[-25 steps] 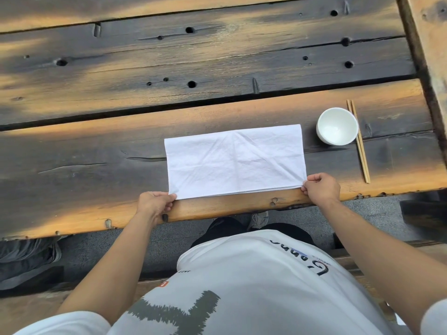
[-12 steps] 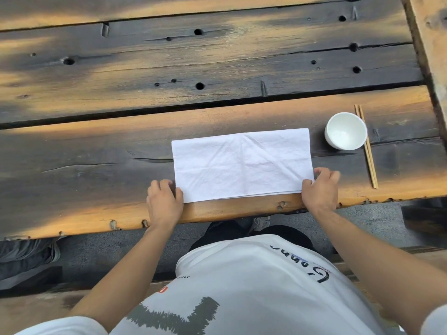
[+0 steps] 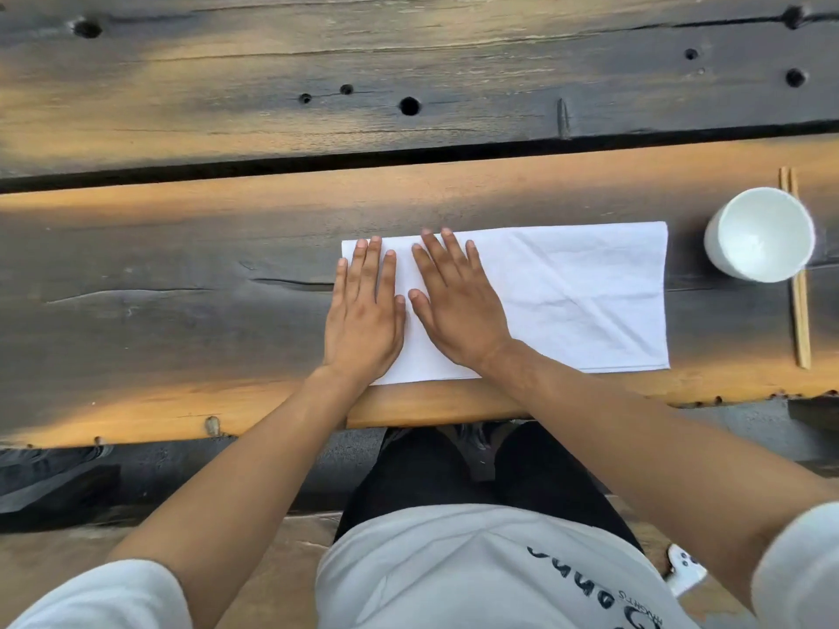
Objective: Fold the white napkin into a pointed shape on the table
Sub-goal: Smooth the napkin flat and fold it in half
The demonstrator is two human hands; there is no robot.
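The white napkin [image 3: 585, 297] lies flat on the wooden table [image 3: 181, 311] as a wide folded rectangle, its near edge close to the table's front edge. My left hand [image 3: 363, 311] rests palm down on the napkin's left end, fingers straight and slightly spread. My right hand [image 3: 454, 306] lies flat right beside it, also palm down on the cloth, left of the napkin's middle. Neither hand grips the cloth. The left third of the napkin is mostly hidden under the hands.
A white bowl [image 3: 759, 234] stands just right of the napkin's far right corner. A pair of wooden chopsticks [image 3: 799, 301] lies right of the bowl, pointing away from me. A dark gap [image 3: 408, 158] runs between the table planks beyond the napkin.
Both hands left the napkin's near corners and came onto its left part, lying flat side by side. The camera has moved closer to the table.
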